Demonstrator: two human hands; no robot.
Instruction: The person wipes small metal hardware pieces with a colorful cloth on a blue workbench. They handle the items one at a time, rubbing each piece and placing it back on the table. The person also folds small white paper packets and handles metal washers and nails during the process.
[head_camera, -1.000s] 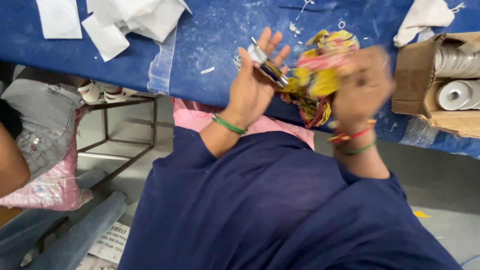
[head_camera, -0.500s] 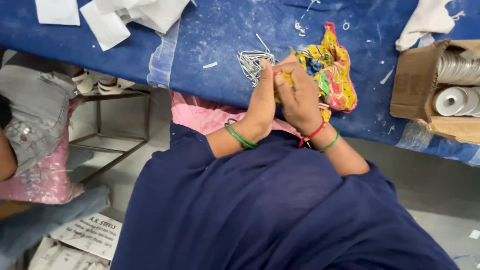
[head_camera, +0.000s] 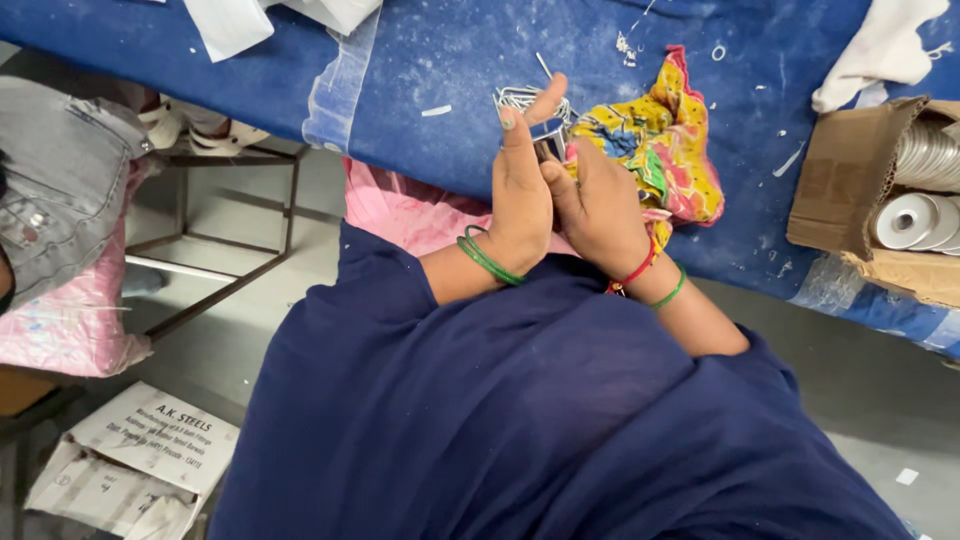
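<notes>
Left hand (head_camera: 520, 195) and right hand (head_camera: 598, 205) pinch a bundle of thin metal pins (head_camera: 522, 100) over the blue table (head_camera: 420, 60) edge (beside the patterned cloth (head_camera: 668, 150)). Likely light, stiff, slippery; best gripped mid-bundle.

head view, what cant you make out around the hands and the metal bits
- Small metal piece: head view; pressed between left hand and right hand, shape unclear.
- Thin metal pins on blue table: partly behind the left fingers, too small to count.
- Cardboard box of metal discs: cut by right edge.
</notes>
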